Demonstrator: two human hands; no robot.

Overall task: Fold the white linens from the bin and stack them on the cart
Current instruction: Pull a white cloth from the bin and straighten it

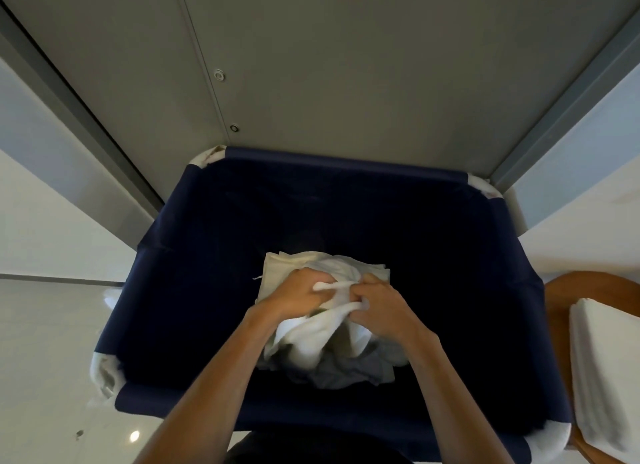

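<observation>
**Both hands bunch a white linen over the navy bin**

At 8 o'clock lies a glossy pale floor (41,359), with a round spot of light (134,436) mirrored in it near the lower edge. Above it, at 9 o'clock, rises a white wall (52,228) edged by a dark metal frame. Grey metal panels (311,65) with two round fittings along a seam fill the 12 o'clock stretch.

The navy fabric bin (207,290) takes up the middle, white padding showing at its corners. Inside, just left of centre, a flat cream piece (277,267) lies at 11 o'clock of the hands.

The left hand (294,295) has its fingers curled tight round a twisted edge of the white linen (311,339), which hangs crumpled over the bin. The right hand (384,307), touching that same bunch, clenches it as well. A grey cloth (349,373) lies beneath at 6 o'clock.

At 4 o'clock stands the wooden cart (568,290), bearing a stack of folded white linens (602,377).
</observation>
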